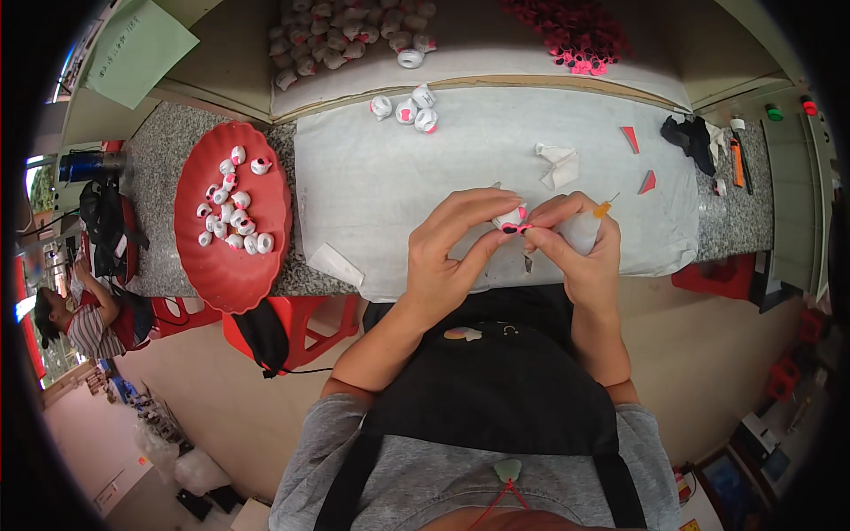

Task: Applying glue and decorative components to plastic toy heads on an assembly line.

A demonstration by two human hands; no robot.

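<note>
My left hand (443, 252) pinches a small white rounded piece (509, 216) with pink on it between thumb and fingers. At its lower side sits a small pink-and-black part (515, 229), which the thumb and fingertip of my right hand (580, 270) touch. The same right hand also keeps a translucent squeeze bottle (580, 232) with an orange needle tip tucked against the palm, its needle pointing up and away to the right. Both hands are close together over the near part of the white sheet (354, 195).
A red scalloped tray (195, 257) with several white pieces stands at the left. More white pieces (403, 111) lie ahead; heaps of white and pink parts (575, 40) fill the back shelf. Pink scraps (629, 140), crumpled tissue (558, 165) and a black cloth (689, 142) lie right.
</note>
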